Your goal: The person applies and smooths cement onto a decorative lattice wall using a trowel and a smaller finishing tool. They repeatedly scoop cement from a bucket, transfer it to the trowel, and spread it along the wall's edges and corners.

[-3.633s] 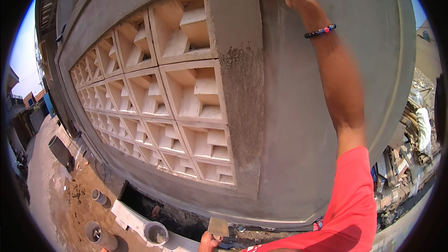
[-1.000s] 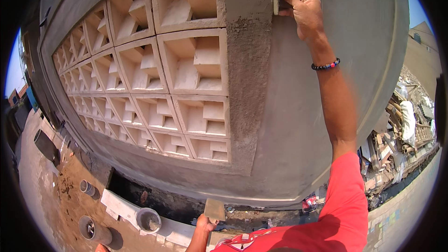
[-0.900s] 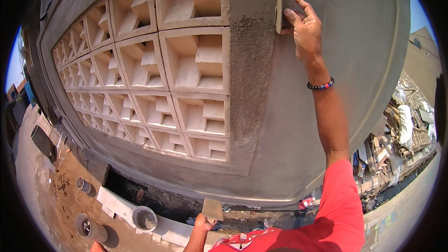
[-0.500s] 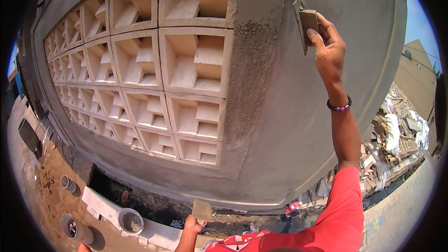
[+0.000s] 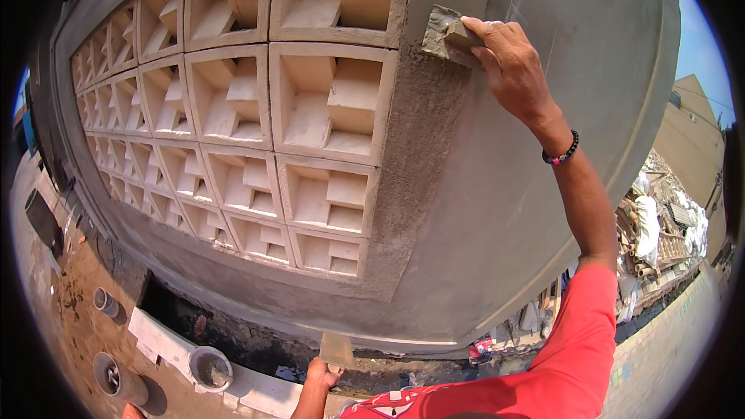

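Right of the pale breeze-block grille (image 5: pixel 240 116), level with its upper rows, your right hand (image 5: pixel 516 70) holds a small plastering float (image 5: pixel 445 33), back toward you, at the rough strip of render (image 5: pixel 419 132) bordering the grille; whether its whole face bears on the wall cannot be told. The fingers (image 5: pixel 485 27) are closed on the handle block. The float should prove light and stiff, its smeared back perhaps slippery: grasp it by the block, clear of the edges. Below the grille, your left hand (image 5: pixel 320 374) closes on the near edge of a flat tan board (image 5: pixel 337 348), the grip partly hidden; rigid and light by its look, it is best held there. Lower left of the grille stand a mortar bucket (image 5: pixel 192 365), a tall bucket (image 5: pixel 133 389) and a small pail (image 5: pixel 107 304). Farther off, right of the grille, lies a scrap heap (image 5: pixel 648 233); behind it, a tan building (image 5: pixel 691 128).
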Motion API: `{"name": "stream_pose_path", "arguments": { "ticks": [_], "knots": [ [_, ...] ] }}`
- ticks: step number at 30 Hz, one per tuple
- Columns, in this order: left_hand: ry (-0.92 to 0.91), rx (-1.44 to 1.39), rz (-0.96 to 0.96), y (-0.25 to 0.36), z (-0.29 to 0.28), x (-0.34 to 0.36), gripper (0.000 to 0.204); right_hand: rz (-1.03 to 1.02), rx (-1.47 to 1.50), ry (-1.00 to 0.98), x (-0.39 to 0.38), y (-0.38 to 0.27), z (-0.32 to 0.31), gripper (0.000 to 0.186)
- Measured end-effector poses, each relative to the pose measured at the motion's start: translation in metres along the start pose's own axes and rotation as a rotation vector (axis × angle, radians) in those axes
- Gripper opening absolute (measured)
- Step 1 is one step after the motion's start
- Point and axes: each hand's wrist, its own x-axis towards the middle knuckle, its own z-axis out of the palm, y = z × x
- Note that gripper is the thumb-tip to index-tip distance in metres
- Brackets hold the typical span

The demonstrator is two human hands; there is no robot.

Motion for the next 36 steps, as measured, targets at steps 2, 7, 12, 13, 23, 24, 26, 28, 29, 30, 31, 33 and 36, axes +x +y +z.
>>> {"name": "stream_pose_path", "arguments": {
  "ticks": [2,7,12,13,23,24,26,28,29,30,31,33,36],
  "knots": [
    [0.047,-0.005,-0.007,0.003,0.000,-0.002,0.019,0.001,0.105,-0.162,-0.038,-0.032,0.013,0.040],
    [0.072,-0.019,0.049,0.011,-0.005,-0.006,0.016,0.171,0.425,-0.137,-0.043,-0.027,-0.004,0.035],
    [0.056,-0.102,0.071,0.013,-0.020,0.002,0.016,0.369,0.525,0.347,0.053,0.061,-0.050,0.030],
    [0.072,-0.084,0.082,0.013,-0.022,0.004,0.017,0.298,0.454,0.418,0.075,0.069,-0.058,0.031],
    [0.067,-0.116,0.057,0.001,-0.002,0.001,0.016,0.188,0.049,0.146,0.153,0.127,-0.060,0.035],
    [0.044,-0.107,0.060,-0.001,-0.001,0.004,0.016,0.119,-0.014,0.144,0.148,0.135,-0.051,0.036],
    [0.009,-0.112,0.065,-0.001,-0.003,0.013,0.016,0.062,0.229,0.071,0.135,0.125,-0.041,0.038],
    [-0.010,-0.155,0.073,-0.003,-0.014,0.019,0.018,0.007,0.263,0.013,0.101,0.084,-0.031,0.036],
    [0.006,-0.143,0.065,-0.002,-0.013,0.017,0.018,-0.055,-0.021,0.023,0.079,0.068,-0.022,0.036],
    [0.014,-0.120,0.049,0.000,-0.006,0.015,0.018,-0.081,-0.006,-0.003,0.056,0.048,-0.018,0.033],
    [0.035,-0.108,0.048,0.002,-0.006,0.009,0.018,-0.104,0.030,-0.018,0.035,0.026,-0.008,0.030],
    [0.077,-0.066,0.062,0.004,-0.005,0.002,0.017,-0.117,0.149,-0.173,-0.004,-0.003,-0.002,0.032],
    [0.062,-0.072,0.094,0.013,-0.007,-0.008,0.018,0.009,0.415,-0.226,-0.022,-0.002,-0.013,0.033]
  ]
}}
